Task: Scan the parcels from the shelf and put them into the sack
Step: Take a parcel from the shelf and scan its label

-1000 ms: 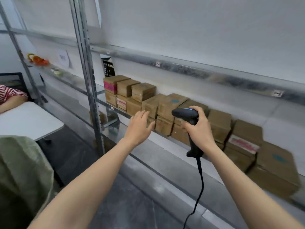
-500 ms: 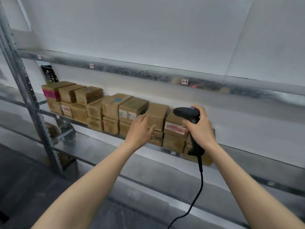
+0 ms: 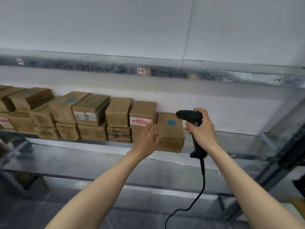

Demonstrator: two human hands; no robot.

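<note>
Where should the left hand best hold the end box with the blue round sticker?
Probably come from the front and take the blue-sticker box over its top edge, fingers behind, thumb on the front: it lies uppermost, and a neighbour crowds its left side.

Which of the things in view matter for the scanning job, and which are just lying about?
Job: scanner gripped in right hand; left hand by the blue-dot parcel; other stacked parcels; shelf.
Lying about: number tag on upper rail; dark object at right edge.
</note>
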